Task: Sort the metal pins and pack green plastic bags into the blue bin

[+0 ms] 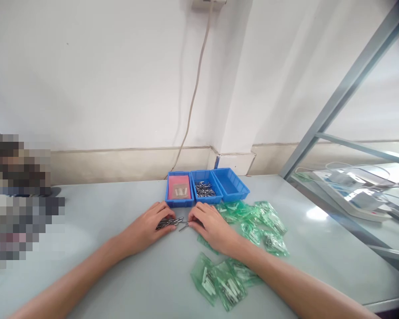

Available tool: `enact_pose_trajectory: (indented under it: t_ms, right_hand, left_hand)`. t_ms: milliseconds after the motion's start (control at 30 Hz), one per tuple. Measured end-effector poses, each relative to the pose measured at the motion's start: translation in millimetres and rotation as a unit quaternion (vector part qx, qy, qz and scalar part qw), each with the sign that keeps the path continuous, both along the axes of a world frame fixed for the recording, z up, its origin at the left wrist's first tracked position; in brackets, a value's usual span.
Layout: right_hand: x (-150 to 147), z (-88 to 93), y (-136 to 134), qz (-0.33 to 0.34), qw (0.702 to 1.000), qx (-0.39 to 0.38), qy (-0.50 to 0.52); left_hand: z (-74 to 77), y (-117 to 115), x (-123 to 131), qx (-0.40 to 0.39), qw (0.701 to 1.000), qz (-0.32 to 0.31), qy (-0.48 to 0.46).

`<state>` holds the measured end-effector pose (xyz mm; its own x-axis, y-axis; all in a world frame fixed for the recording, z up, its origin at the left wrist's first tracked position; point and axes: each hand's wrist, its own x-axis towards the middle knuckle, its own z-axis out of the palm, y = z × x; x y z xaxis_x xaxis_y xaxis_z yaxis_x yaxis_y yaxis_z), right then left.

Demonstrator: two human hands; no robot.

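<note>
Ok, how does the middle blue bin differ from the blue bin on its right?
The middle bin holds a heap of small metal pins, while the right bin shows only its bare blue floor. The middle bin sits square to the table's near edge, and the right bin is turned at an angle to it. Both are the same blue, open-topped, and look alike in shape and size.

A single head-worn camera looks forward and down, close over the tabletop, facing the white wall at its far edge
</note>
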<state>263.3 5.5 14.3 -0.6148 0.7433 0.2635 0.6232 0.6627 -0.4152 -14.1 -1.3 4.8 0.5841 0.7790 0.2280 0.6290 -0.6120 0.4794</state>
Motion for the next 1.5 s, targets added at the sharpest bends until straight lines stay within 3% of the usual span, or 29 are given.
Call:
enact_pose_trajectory:
  t_ms: [233,433,633,900,1167,1300,1500]
  right_hand:
    - [1.4,6.9,-3.0,-0.031,0.994,-0.037,0.095]
    - [5.9,8.7,-1.0,-0.066,0.961,-0.115,0.242]
    - [7.3,12.0,1.6,-0.071,0.924,-0.188,0.325]
    - [8.5,12.1,5.7,-0.059,0.885,-0.263,0.380]
    - [6.1,10.4,4.4,-0.077,0.860,-0.268,0.427]
    - [5.9,10.7,6.3,-0.070,0.831,-0.297,0.465]
    - [5.9,10.8,7.3,-0.066,0.823,-0.323,0.463]
  left_hand:
    - [-0.2,-3.0,-0.8,0.008,1.000,0.005,0.011]
    - [5.5,-5.2,-16.3,0.030,0.998,0.008,0.056]
    - [15.9,-8.2,-26.4,0.013,0.995,0.019,0.098]
    - [11.0,-5.3,-29.2,0.014,0.995,0.035,0.095]
    - [10.1,-7.0,-25.2,0.036,0.995,0.019,0.092]
    - [12.9,-8.1,-24.1,0.019,0.996,0.019,0.080]
    - [16.9,-8.7,-25.3,-0.019,0.998,0.027,0.052]
